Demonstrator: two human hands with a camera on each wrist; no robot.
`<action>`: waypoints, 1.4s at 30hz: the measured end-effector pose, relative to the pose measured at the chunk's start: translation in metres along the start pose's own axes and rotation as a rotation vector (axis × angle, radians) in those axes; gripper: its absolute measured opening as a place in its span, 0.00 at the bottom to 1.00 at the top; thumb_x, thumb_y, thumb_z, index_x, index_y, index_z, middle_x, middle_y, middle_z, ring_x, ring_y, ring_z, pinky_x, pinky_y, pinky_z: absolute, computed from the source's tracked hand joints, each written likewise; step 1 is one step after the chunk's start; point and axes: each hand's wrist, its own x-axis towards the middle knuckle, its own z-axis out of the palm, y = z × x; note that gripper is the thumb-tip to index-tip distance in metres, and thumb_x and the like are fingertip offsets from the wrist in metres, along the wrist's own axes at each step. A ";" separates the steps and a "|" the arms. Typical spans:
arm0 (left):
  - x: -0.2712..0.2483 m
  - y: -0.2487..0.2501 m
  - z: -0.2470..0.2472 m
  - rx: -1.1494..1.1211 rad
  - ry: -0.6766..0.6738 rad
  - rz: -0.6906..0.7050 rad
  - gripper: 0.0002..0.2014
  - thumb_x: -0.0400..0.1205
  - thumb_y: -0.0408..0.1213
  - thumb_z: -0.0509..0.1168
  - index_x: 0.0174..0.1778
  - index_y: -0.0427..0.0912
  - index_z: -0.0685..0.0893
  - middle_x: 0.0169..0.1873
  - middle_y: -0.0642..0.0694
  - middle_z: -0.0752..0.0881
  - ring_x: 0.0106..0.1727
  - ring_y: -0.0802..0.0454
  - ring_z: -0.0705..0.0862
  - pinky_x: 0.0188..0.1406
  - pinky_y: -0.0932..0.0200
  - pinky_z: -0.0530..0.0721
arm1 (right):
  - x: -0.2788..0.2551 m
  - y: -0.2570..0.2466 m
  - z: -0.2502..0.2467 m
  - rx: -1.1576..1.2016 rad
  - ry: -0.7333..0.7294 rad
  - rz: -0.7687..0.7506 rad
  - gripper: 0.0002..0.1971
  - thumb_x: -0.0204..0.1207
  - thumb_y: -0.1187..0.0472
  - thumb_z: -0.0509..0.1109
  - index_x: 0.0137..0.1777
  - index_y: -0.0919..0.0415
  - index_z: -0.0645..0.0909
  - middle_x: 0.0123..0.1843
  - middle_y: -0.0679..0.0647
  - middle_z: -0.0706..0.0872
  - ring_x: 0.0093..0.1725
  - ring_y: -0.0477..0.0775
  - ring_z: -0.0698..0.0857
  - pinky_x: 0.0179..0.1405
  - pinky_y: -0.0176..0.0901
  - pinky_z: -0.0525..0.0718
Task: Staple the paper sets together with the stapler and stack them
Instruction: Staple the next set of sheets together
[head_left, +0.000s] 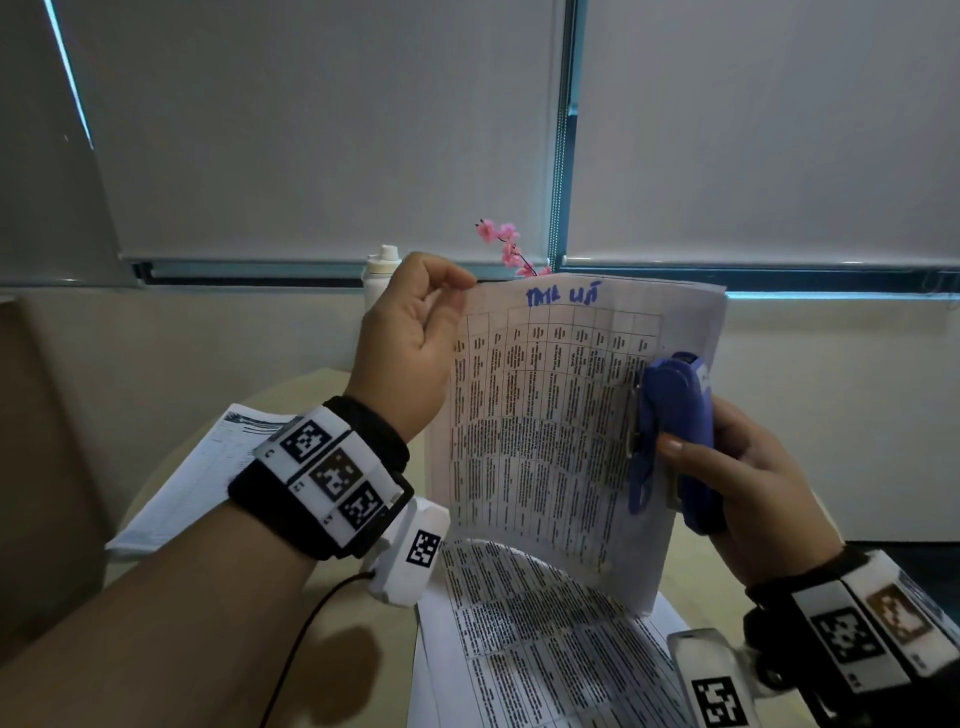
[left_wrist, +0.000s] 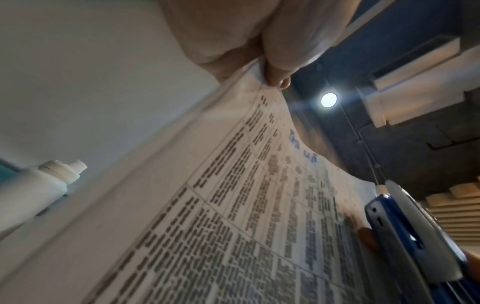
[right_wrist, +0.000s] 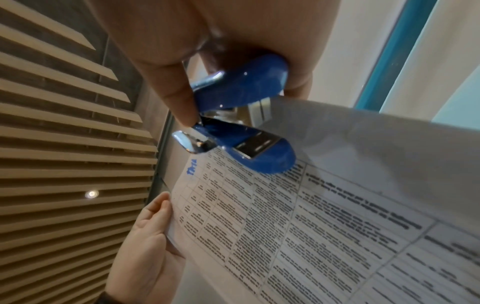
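— Wrist bands with black-and-white markers sit closest in the head view, one on each forearm. What are the hands doing?

— Left hand (head_left: 410, 338) is raised and pinches the top left corner of the paper set (head_left: 561, 431), which stands nearly upright above the table (head_left: 374, 623). Right hand (head_left: 753, 483) is curled round the blue stapler (head_left: 675, 431), whose mouth sits over the sheets' right edge, near the top.

— Anything under them?

— More printed sheets (head_left: 545, 665) lie flat on the table below the raised set, and another pile (head_left: 192, 478) lies to the left, behind the left wrist. A white bottle (head_left: 382, 275) and pink flowers (head_left: 506, 247) stand by the window blinds (head_left: 322, 130).

— And the left wrist view?

— Fingertips (left_wrist: 279, 78) nip the paper corner; the printed table runs away below, the stapler (left_wrist: 405, 232) at its far edge, the bottle (left_wrist: 39, 189) off to the left.

— The right wrist view?

— Thumb and fingers wrap the stapler (right_wrist: 241, 115); its open jaws straddle the paper's (right_wrist: 324, 226) edge, and I cannot tell whether they touch it. The left hand (right_wrist: 148, 246) holds the opposite corner.
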 end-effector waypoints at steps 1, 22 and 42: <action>0.001 0.001 -0.002 -0.004 0.020 0.013 0.11 0.86 0.33 0.58 0.44 0.56 0.76 0.41 0.44 0.86 0.42 0.40 0.87 0.35 0.49 0.87 | 0.000 0.000 0.000 0.011 0.004 0.000 0.22 0.55 0.52 0.82 0.52 0.50 0.88 0.46 0.53 0.89 0.47 0.56 0.84 0.48 0.49 0.81; 0.025 0.008 0.000 0.179 -0.179 0.054 0.06 0.86 0.33 0.58 0.50 0.50 0.75 0.43 0.56 0.82 0.40 0.62 0.83 0.35 0.74 0.81 | 0.002 -0.062 -0.006 -0.283 0.080 -0.341 0.23 0.57 0.48 0.78 0.55 0.39 0.85 0.62 0.54 0.80 0.53 0.44 0.81 0.49 0.35 0.79; -0.010 -0.051 0.040 0.642 -0.932 -0.473 0.16 0.82 0.42 0.65 0.66 0.45 0.78 0.58 0.45 0.83 0.54 0.49 0.82 0.51 0.58 0.78 | 0.047 0.017 0.020 -0.396 -0.036 0.701 0.09 0.69 0.61 0.74 0.39 0.68 0.81 0.33 0.64 0.87 0.31 0.56 0.83 0.34 0.40 0.78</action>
